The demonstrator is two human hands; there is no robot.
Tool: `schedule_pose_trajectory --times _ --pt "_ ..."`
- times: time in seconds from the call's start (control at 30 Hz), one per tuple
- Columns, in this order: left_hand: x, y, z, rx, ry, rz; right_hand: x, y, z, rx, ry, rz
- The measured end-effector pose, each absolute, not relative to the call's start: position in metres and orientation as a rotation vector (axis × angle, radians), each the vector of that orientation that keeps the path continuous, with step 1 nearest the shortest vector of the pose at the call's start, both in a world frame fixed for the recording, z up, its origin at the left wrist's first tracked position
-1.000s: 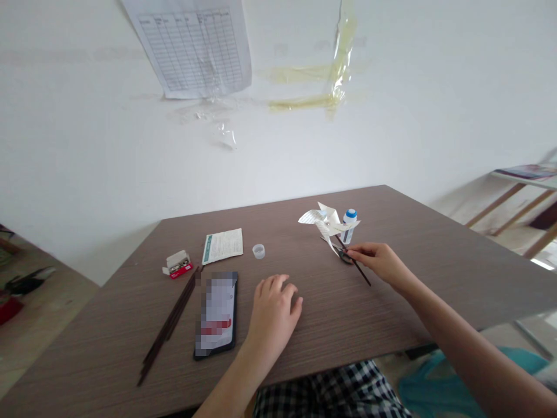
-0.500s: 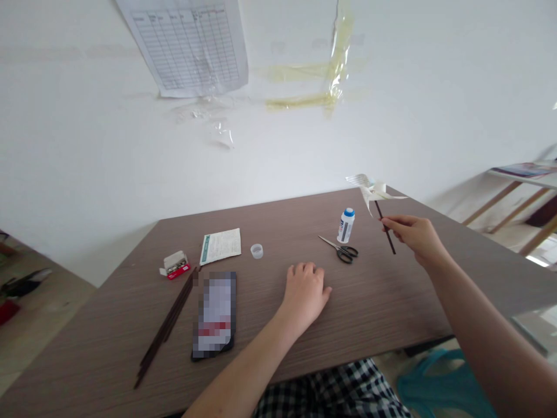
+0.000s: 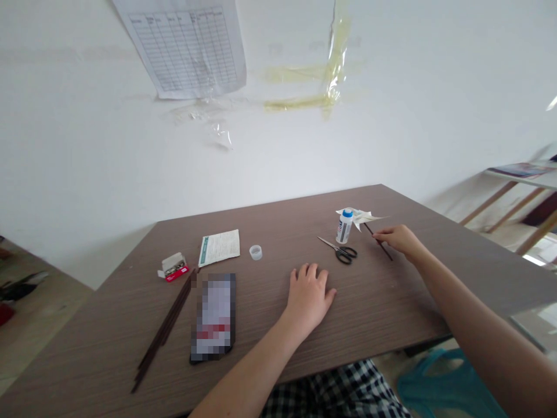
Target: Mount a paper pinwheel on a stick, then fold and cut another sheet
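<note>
My right hand (image 3: 398,239) pinches the dark stick of a white paper pinwheel (image 3: 362,217) low at the right of the table. The pinwheel's blades are behind a white glue bottle with a blue cap (image 3: 345,226), which hides part of them. On the table in the middle, my left hand (image 3: 308,292) lies palm down with its fingers spread, holding nothing. Scissors with black handles (image 3: 343,252) lie between my two hands, just in front of the bottle.
Farther left are a clear plastic cap (image 3: 256,252), a white and green packet (image 3: 220,247) and a small red box (image 3: 176,269) of metal pieces. Several dark sticks (image 3: 163,331) lie beside a phone (image 3: 213,319). A teal stool (image 3: 452,383) stands below the table's front edge.
My right hand has lowered the pinwheel toward the table and moved slightly left, bringing the blades behind the bottle. The fingers of my left hand have spread a little.
</note>
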State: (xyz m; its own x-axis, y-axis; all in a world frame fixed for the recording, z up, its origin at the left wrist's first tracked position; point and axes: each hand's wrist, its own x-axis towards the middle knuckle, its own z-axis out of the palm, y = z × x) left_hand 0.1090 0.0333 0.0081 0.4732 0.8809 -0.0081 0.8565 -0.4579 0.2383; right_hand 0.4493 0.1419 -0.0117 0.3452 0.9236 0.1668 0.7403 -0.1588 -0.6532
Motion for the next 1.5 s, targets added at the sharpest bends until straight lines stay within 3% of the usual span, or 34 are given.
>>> schedule_pose_trajectory --times 0.17,0.47,1.5 --pt "0.109 0.033 0.008 2.497 1.513 0.167 0.44 0.149 -0.012 -2.118 -1.535 0.45" --pt "0.107 0.033 0.008 2.474 1.497 0.155 0.425 0.134 -0.009 -2.309 -1.534 0.194" --pt "0.092 0.032 0.008 2.465 1.418 0.092 0.429 0.131 -0.015 -2.277 -1.542 -0.059"
